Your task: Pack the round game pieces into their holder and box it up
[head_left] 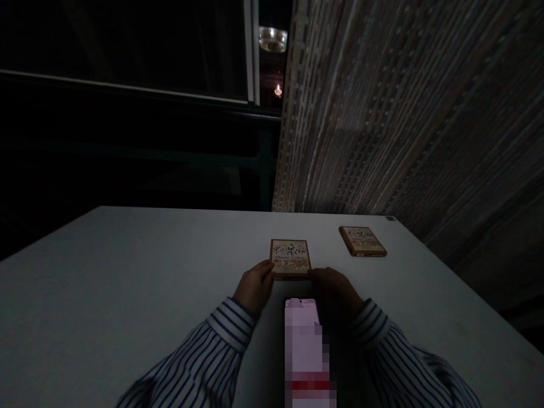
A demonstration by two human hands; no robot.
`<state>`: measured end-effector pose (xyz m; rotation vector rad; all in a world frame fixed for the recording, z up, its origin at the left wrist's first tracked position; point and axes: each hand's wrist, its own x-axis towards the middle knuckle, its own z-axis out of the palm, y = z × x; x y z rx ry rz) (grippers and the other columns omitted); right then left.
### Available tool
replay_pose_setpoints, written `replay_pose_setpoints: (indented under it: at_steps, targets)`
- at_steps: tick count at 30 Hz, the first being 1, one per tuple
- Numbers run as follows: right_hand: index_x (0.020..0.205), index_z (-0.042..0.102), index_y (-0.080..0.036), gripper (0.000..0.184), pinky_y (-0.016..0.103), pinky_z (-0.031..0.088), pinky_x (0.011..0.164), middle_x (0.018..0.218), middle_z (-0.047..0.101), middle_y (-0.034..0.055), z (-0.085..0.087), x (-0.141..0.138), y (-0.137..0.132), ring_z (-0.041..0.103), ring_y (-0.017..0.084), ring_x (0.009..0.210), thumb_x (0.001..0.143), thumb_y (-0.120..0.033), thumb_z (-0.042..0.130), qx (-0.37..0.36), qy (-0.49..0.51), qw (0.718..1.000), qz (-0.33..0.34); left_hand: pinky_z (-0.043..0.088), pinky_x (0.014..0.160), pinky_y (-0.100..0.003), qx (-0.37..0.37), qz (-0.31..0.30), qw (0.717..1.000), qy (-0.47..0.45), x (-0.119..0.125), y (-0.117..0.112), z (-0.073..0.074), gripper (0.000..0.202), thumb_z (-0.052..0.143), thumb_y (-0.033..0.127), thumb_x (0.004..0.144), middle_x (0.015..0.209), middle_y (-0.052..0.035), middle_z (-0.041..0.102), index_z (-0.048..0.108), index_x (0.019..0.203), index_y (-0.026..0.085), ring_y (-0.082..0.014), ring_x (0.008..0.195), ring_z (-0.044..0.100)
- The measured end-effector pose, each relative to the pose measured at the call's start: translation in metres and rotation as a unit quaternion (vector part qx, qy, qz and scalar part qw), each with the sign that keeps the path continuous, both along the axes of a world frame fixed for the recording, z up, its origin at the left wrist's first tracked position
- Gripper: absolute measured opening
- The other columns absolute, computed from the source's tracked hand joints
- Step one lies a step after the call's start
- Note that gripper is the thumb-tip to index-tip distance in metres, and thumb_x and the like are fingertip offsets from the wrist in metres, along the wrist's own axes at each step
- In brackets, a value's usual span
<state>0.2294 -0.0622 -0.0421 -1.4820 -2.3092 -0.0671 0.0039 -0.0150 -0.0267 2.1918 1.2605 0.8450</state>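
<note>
A flat Chinese chess box (290,255) with a brown edge and printed lettering lies at the middle of the white table. My left hand (255,286) grips its near left corner, fingers closed along the side. At the near right corner, my right hand (335,288) pinches the box's edge with thumb and fingertips. Between my forearms lies a lit phone (304,340), its screen mostly blurred out. A second, similar chess box (363,241) rests farther to the right, apart from both hands.
The white table (127,294) stretches out to both sides, with a small dark label (390,218) at its far right corner. Beyond the right and far edges hangs a striped curtain (340,113). A dark window (127,45) with a pale frame stands at the back left.
</note>
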Motion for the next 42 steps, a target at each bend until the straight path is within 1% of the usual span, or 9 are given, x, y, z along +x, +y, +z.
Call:
replay_pose_setpoints:
  at_steps: [5, 8, 11, 14, 21, 26, 31, 35, 42]
  targets:
    - [0.100, 0.061, -0.017, 0.025, 0.032, 0.049, 0.073, 0.097, 0.066, 0.0086, 0.007, -0.004, -0.001, 0.060, 0.019, 0.082, 0.086, -0.020, 0.041, 0.005, -0.007, 1.000, -0.023, 0.042, 0.096, -0.033, 0.007, 0.004, 1.000, 0.013, -0.001, 0.001, -0.003, 0.035, 0.038, 0.025, 0.083, 0.115, -0.0083, 0.061, 0.061, 0.108, 0.015, -0.0188, 0.107, 0.056]
    - [0.107, 0.057, -0.016, 0.028, 0.034, 0.048, 0.079, 0.112, 0.060, 0.0123, 0.007, -0.008, 0.006, 0.056, 0.021, 0.098, 0.087, -0.025, 0.040, 0.046, 0.002, 0.997, -0.060, 0.042, 0.095, -0.037, 0.036, 0.042, 0.998, 0.041, 0.001, 0.003, -0.005, 0.035, 0.039, 0.030, 0.084, 0.115, -0.0109, 0.061, 0.060, 0.108, 0.015, -0.0215, 0.108, 0.055]
    - [0.118, 0.051, -0.014, 0.034, 0.036, 0.046, 0.084, 0.125, 0.052, 0.0138, 0.001, -0.012, 0.016, 0.049, 0.022, 0.110, 0.090, -0.026, 0.035, 0.069, -0.010, 0.995, -0.078, 0.035, 0.100, -0.039, 0.088, 0.064, 0.991, 0.074, 0.006, 0.010, -0.004, 0.042, 0.035, 0.034, 0.087, 0.126, -0.0154, 0.051, 0.053, 0.117, 0.010, -0.0238, 0.118, 0.045]
    - [0.119, 0.050, -0.014, 0.035, 0.037, 0.045, 0.086, 0.127, 0.050, 0.0133, -0.006, -0.014, 0.023, 0.047, 0.022, 0.113, 0.090, -0.026, 0.033, 0.058, -0.035, 0.996, -0.066, 0.028, 0.105, -0.040, 0.126, 0.023, 0.985, 0.111, 0.016, 0.020, -0.003, 0.047, 0.033, 0.034, 0.088, 0.135, -0.0159, 0.040, 0.045, 0.125, 0.008, -0.0235, 0.127, 0.034]
    - [0.122, 0.047, -0.017, 0.037, 0.038, 0.045, 0.086, 0.132, 0.046, 0.0110, -0.010, -0.014, 0.022, 0.048, 0.021, 0.113, 0.091, -0.028, 0.032, 0.014, -0.055, 0.995, -0.077, 0.023, 0.105, -0.046, 0.075, 0.005, 0.975, 0.210, 0.033, 0.039, -0.005, 0.054, 0.028, 0.039, 0.089, 0.142, -0.0139, 0.030, 0.033, 0.133, 0.009, -0.0268, 0.132, 0.022]
    - [0.119, 0.051, -0.017, 0.035, 0.037, 0.043, 0.088, 0.127, 0.051, 0.0113, -0.007, -0.012, 0.029, 0.050, 0.020, 0.111, 0.089, -0.028, 0.034, 0.010, -0.038, 0.996, -0.077, 0.022, 0.105, -0.046, 0.088, 0.015, 0.967, 0.238, 0.034, 0.039, -0.008, 0.052, 0.027, 0.036, 0.088, 0.143, -0.0120, 0.028, 0.033, 0.133, 0.010, -0.0253, 0.133, 0.020]
    - [0.126, 0.044, -0.006, 0.043, 0.039, 0.037, 0.096, 0.133, 0.043, 0.0164, 0.005, -0.023, 0.055, 0.039, 0.023, 0.122, 0.086, -0.021, 0.035, -0.001, -0.032, 0.998, -0.052, 0.024, 0.104, -0.046, 0.092, 0.015, 0.965, 0.246, 0.034, 0.037, -0.008, 0.050, 0.027, 0.033, 0.088, 0.143, -0.0112, 0.028, 0.034, 0.133, 0.012, -0.0255, 0.133, 0.021]
    - [0.129, 0.041, -0.007, 0.045, 0.042, 0.032, 0.100, 0.135, 0.040, 0.0163, 0.011, -0.038, 0.073, 0.035, 0.023, 0.125, 0.087, -0.021, 0.031, -0.038, -0.024, 0.999, -0.027, 0.025, 0.103, -0.046, 0.090, 0.013, 0.965, 0.244, 0.034, 0.036, -0.006, 0.048, 0.026, 0.030, 0.088, 0.143, -0.0110, 0.029, 0.035, 0.132, 0.012, -0.0250, 0.132, 0.021]
    - [0.132, 0.036, -0.007, 0.048, 0.044, 0.027, 0.103, 0.139, 0.034, 0.0160, 0.000, -0.037, 0.080, 0.025, 0.024, 0.131, 0.087, -0.024, 0.031, -0.076, 0.014, 0.997, -0.030, 0.024, 0.104, -0.044, 0.081, 0.019, 0.969, 0.232, 0.033, 0.036, -0.006, 0.049, 0.026, 0.030, 0.088, 0.142, -0.0118, 0.030, 0.036, 0.132, 0.010, -0.0244, 0.132, 0.023]
